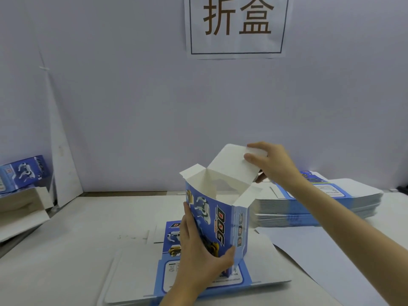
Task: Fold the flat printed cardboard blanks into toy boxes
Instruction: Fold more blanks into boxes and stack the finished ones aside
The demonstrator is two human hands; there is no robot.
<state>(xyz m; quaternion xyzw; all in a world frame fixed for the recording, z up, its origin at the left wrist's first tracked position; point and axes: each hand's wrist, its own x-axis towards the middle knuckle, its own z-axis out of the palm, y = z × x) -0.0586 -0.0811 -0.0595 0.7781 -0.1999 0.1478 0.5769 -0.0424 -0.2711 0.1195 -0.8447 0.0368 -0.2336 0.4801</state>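
Roughly, we are one box in, with most of the work ahead. On the white tabletop (77, 250) the tall stack of flat blue-and-white printed cardboard blanks (318, 204) at right waits unfolded, and another flat printed blank (171, 239) lies spread under our work. The upright blue printed cardboard box (220, 219) stands on that blank near the middle: its walls are squared up, its top is open, both white side flaps stick out and the white lid flap (229, 166) is raised. Our left hand (198, 246) wraps its grip round the lower body; our right hand (273, 164) pinches the lid's tuck edge, so we judge closing the top to be the step in hand. Whether the bottom is locked we cannot tell. One finished blue box (22, 171) sits at far left. The white paper sign (237, 25) on the wall reads "折盒"; the box front and side read "DOG"; smaller print is too blurred.
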